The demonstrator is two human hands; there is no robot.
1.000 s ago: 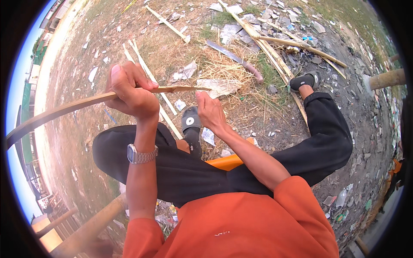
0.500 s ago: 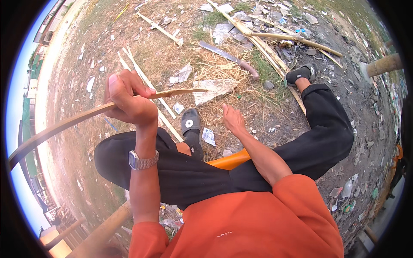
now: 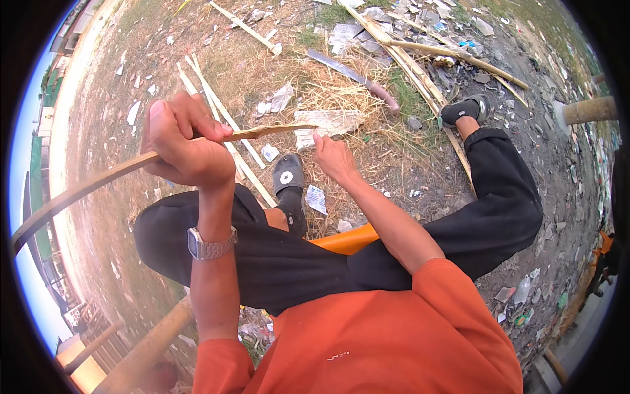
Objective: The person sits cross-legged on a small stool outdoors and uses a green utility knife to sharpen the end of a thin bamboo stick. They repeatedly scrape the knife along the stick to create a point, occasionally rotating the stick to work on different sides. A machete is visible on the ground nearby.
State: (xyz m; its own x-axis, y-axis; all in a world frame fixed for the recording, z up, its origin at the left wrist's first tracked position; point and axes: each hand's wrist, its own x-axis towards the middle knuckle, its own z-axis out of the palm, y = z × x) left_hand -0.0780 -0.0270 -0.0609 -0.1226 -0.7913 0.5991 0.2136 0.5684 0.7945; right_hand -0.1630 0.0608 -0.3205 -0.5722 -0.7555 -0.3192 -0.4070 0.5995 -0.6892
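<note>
My left hand (image 3: pixel 190 141) is closed around a long, thin bamboo strip (image 3: pixel 85 194), raised above my left knee. The strip bends away to the far left, and its short end points right, toward my other hand. My right hand (image 3: pixel 336 157) is closed with the thumb up, close by the strip's tip. What its fingers hold, if anything, is hidden. Beyond it, a large knife (image 3: pixel 351 73) with a brown handle lies on the ground beside straw-like shavings (image 3: pixel 328 95). A pale flat scrap (image 3: pixel 341 122) lies under the strip's tip.
Split bamboo strips (image 3: pixel 213 98) lie at the left, and longer bamboo pieces (image 3: pixel 410 75) at the upper right near my right foot. A bamboo post (image 3: pixel 590 110) stands at the right. Another bamboo pole (image 3: pixel 147 348) is at the lower left. Litter (image 3: pixel 525 289) is strewn over the ground.
My right hand has moved left and slightly up, to the strip's tip. My left hand, still holding the bamboo strip, has shifted a little left and up.
</note>
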